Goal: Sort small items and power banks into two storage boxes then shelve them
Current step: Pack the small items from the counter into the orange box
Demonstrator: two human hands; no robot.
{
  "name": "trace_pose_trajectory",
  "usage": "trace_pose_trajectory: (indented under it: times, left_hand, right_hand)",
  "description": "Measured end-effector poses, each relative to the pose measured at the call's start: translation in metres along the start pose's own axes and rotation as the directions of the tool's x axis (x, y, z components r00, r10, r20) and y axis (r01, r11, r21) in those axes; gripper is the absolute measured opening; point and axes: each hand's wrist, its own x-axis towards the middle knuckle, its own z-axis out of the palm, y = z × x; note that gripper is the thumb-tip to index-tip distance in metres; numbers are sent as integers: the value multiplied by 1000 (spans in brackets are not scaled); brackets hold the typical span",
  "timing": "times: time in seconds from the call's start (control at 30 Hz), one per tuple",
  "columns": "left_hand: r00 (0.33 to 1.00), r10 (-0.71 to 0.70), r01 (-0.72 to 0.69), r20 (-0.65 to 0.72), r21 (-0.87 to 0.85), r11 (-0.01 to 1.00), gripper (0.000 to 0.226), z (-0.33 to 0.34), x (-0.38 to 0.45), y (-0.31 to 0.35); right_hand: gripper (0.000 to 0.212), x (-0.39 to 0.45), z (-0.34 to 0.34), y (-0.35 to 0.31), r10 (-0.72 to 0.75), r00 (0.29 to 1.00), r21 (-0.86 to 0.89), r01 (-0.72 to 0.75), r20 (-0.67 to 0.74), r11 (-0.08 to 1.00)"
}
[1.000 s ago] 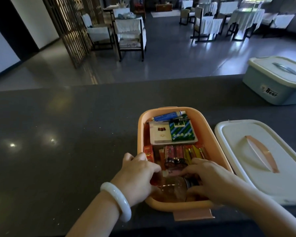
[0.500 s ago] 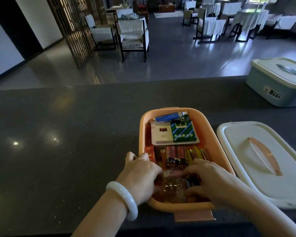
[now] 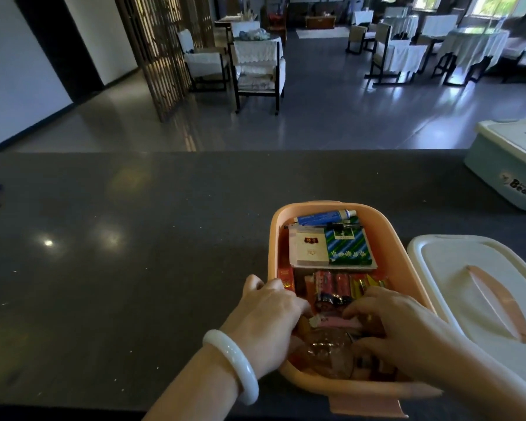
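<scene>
An open peach box [image 3: 389, 238] sits on the dark counter [image 3: 134, 253], packed with a blue tube [image 3: 324, 217], a white pack [image 3: 307, 249], a green pack [image 3: 348, 249] and red batteries [image 3: 334, 288]. The left hand [image 3: 268, 323] and right hand [image 3: 398, 332] curl loosely around a clear jar [image 3: 330, 354] at its near end. Its white lid [image 3: 480, 299] lies just right

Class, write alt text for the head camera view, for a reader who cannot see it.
Two hands, the left hand wearing a white bangle and the right hand, reach into the near end of an open orange box packed with small items on a dark counter. Its white lid lies to the right, with a closed blue box beyond.
</scene>
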Motion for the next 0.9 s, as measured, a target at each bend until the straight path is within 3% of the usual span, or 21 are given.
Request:
trace_pose_trajectory:
  times: [0.13,0.23,0.33,0.43,0.57,0.7,0.9]
  left_hand:
    - [979,24,-27,-201,-15,1000,25,-13,-9,-15]
    - [955,-60,85,-292,71,994,28,-20,-23,-39]
    - [930,-228,286,-289,178,941,40,-28,-44,-74]
    - [903,-350,415,-250,295,861,42,-44,-72,-115]
    - [856,-472,517,-212,365,774,38,-74,-111,-176]
    - [774,-594,628,-221,391,673,34,-105,-152,-248]
    - [596,-766,777,-244,418,471,41,-138,-219,-357]
  right_hand:
    - [16,18,-21,-24,-96,993,-25,95,-65,995]
    - [23,50,-29,-53,-214,975,-86,209,-61,974]
    - [27,92,-34,-94,-313,950,-299,304,18,905]
    - [39,142,-30,-142,-347,928,-305,372,134,877]
    - [35,202,-9,-209,-420,892,-318,452,168,833]
    - [38,269,17,-290,-430,874,-339,485,227,806]
    - [49,352,57,-411,-479,835,-326,547,269,771]
